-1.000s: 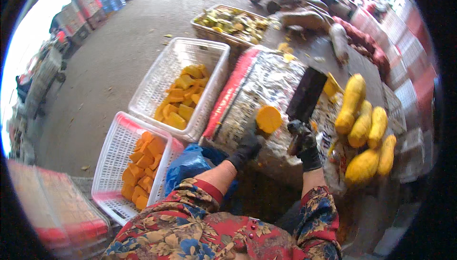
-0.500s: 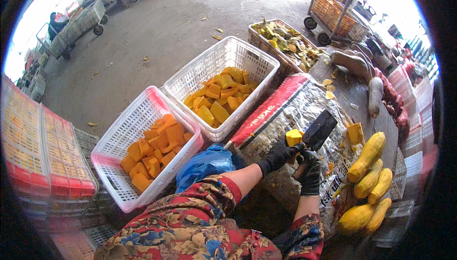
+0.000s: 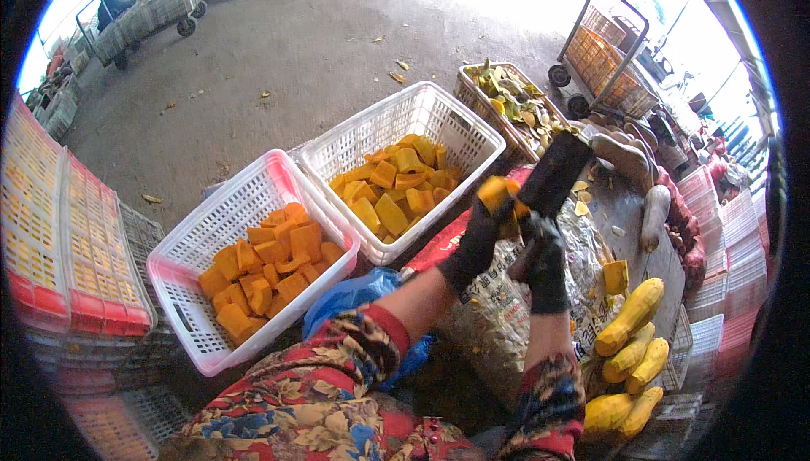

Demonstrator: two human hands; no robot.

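Note:
My left hand (image 3: 479, 237), in a dark glove, is closed around a squash piece (image 3: 496, 194) with yellow-orange flesh, slightly blurred. Beside it my gloved right hand (image 3: 540, 252) grips a cleaver (image 3: 557, 172), its broad dark blade tilted up and away from me. Part of the squash lies close against the blade; whether they touch I cannot tell. Both hands are raised over a work surface covered with a printed plastic sack (image 3: 494, 292). On its right side rest a cut squash chunk (image 3: 616, 277) and several peeled yellow squashes (image 3: 631, 318).
Left of the sack stand a white-pink crate (image 3: 181, 292) and a white crate (image 3: 329, 161), both holding orange chunks. Beyond is a crate of peelings (image 3: 515, 94). Unpeeled squashes (image 3: 655, 216) lie at the right. A blue plastic bag (image 3: 346, 296) sits by my left arm; a trolley (image 3: 603, 56) stands farther back.
Both hands have moved up and away from me, carrying the squash piece and the cleaver toward the far end of the sack. The view has shifted slightly too.

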